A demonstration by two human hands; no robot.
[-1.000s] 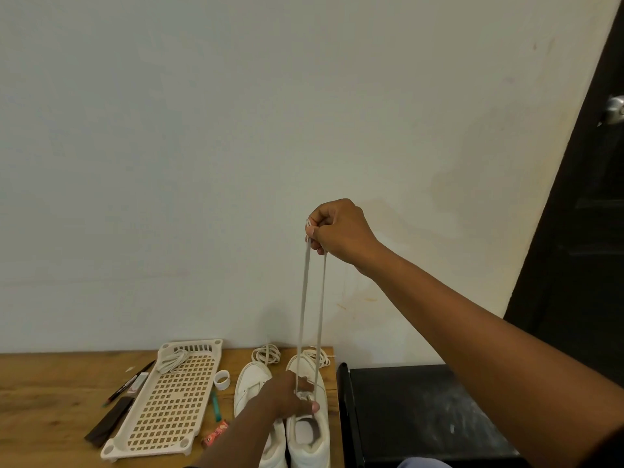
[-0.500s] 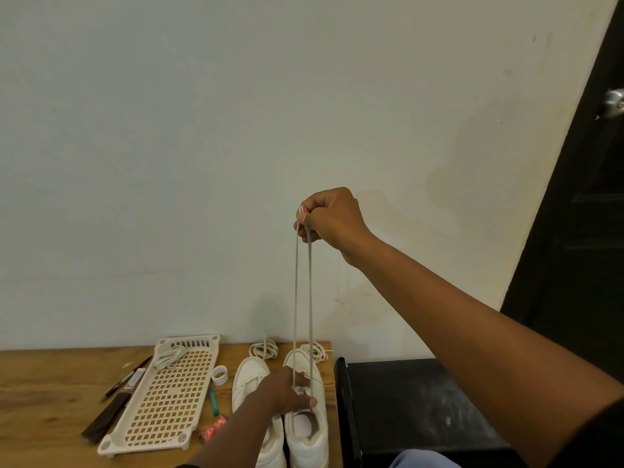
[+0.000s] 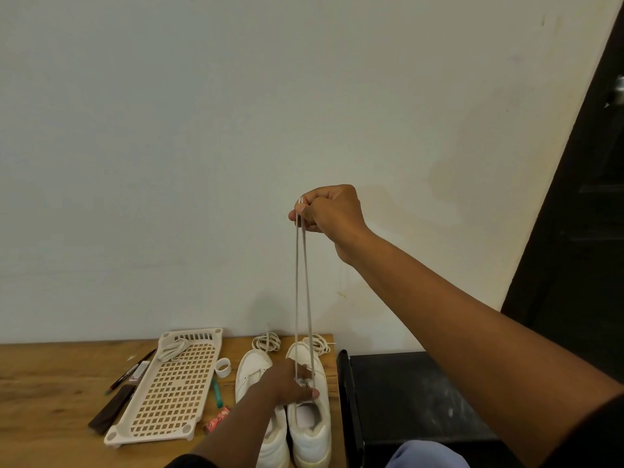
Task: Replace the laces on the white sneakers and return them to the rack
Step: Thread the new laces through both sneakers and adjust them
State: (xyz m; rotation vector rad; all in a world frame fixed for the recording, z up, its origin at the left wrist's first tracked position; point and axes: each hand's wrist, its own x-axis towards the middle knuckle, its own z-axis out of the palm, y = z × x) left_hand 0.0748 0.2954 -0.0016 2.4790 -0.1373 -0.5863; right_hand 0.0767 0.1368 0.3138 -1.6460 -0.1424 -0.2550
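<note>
Just right of the frame's centre, the right hand [image 3: 329,211] is pinching both ends of a grey lace [image 3: 301,282] between thumb and curled fingers, holding the two strands taut and nearly parallel as they are running down to the right sneaker [image 3: 312,423] at the lower middle. There the left hand [image 3: 290,383] is pressing on the eyelet area, fingers bent over the tongue and seemingly pinning the lace where it is entering the shoe; whether it is actually pinching the strand cannot be told. The left sneaker [image 3: 253,369] is lying just beside it, touching along the inner side, with no lace visible in it.

This looks like the evening-out step after the first eyelets: matching the two ends at the top so both strands are coming out equal. To do it well, the lower hand should be keeping the shoe flat on the tabletop [image 3: 50,400] while the upper hand is pulling straight up, not sideways, and checking that the flat lace is not twisting.

Two coiled laces [image 3: 266,342] are lying near the toes by the wall, and the white rack [image 3: 172,386] is waiting at the lower left, another bundled lace resting on its far end.
</note>
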